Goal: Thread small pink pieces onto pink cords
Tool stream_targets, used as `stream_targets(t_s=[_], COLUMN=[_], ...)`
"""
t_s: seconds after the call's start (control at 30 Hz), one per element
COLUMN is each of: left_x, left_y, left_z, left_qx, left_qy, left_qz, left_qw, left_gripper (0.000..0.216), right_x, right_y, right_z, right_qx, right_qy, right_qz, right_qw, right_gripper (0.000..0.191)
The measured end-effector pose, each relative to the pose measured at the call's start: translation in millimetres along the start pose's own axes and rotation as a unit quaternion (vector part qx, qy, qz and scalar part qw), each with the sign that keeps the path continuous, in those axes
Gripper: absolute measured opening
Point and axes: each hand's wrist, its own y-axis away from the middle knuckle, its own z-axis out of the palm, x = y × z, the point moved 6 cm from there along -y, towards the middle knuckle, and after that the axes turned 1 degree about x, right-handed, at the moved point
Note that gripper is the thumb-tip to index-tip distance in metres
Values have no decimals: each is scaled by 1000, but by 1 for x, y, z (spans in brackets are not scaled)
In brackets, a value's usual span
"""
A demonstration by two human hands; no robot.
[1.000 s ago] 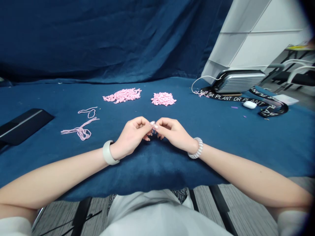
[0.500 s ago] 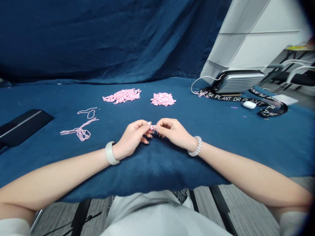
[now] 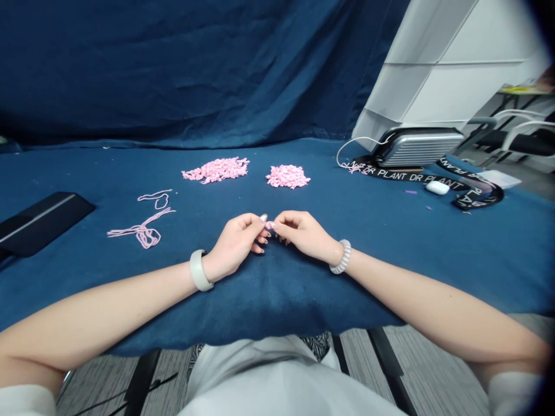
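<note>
Between the fingertips of both hands is a small piece of pink yarn (image 3: 269, 225), mostly covered by the fingers. My left hand (image 3: 239, 241) pinches it from the left, with a pale bangle at the wrist. From the right, my right hand (image 3: 306, 232) pinches the same piece; a coiled band circles that wrist. Beyond the hands lie two heaps of small pink yarn pieces, a wider left heap (image 3: 219, 170) and a rounder right heap (image 3: 288, 176). Loose pink yarn strands (image 3: 145, 234) rest on the cloth to the left, with a thinner strand (image 3: 160, 199) just behind them.
Blue cloth (image 3: 368, 231) covers the table. A black flat object (image 3: 45, 222) lies at the left edge. On the right are a silver ribbed case (image 3: 422, 149) with a white cable, a black lettered strap (image 3: 399, 173) and a small white case (image 3: 437, 188). A blue curtain (image 3: 195, 69) hangs behind.
Both hands stay together at nearly the same spot, still pinching the small yarn piece. The fingertips have shifted only slightly, and less of the pink shows between them.
</note>
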Motion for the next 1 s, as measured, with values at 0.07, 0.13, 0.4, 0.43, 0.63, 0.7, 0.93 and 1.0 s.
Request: stream_targets(t_s=[0.07, 0.13, 0.4, 0.43, 0.63, 0.7, 0.93, 1.0], left_x=[-1, -2, -5, -5, -1, 0, -2, -3], left_y=[0, -1, 1, 2, 8, 9, 9, 10], left_z=[-1, -2, 3, 4, 11, 12, 13, 13], left_qx=[10, 14, -33, -41, -76, -82, -90, -94], left_qy=[20, 35, -3, -16, -76, -85, -103, -109], left_qz=[-10, -17, -3, 0, 10, 13, 29, 29], left_qw=[1000, 999, 999, 999, 994, 993, 990, 989], left_gripper=[32, 30, 27, 26, 25, 26, 28, 27], right_x=[1, 2, 33, 40, 63, 65, 83, 86], right_y=[-2, -4, -32, -36, -70, -84, -122, -125], right_z=[-3, -9, -83, -93, -130, -132, -136, -139], right_qx=[8, 27, 241, 263, 318, 310, 301, 313], right_qy=[-16, -21, 146, 169, 248, 276, 304, 311], right_qz=[1, -2, -35, -36, -27, -11, 65, 74], right_qw=[1000, 999, 959, 949, 914, 910, 902, 894], right_gripper=[34, 34, 29, 28, 23, 23, 29, 31])
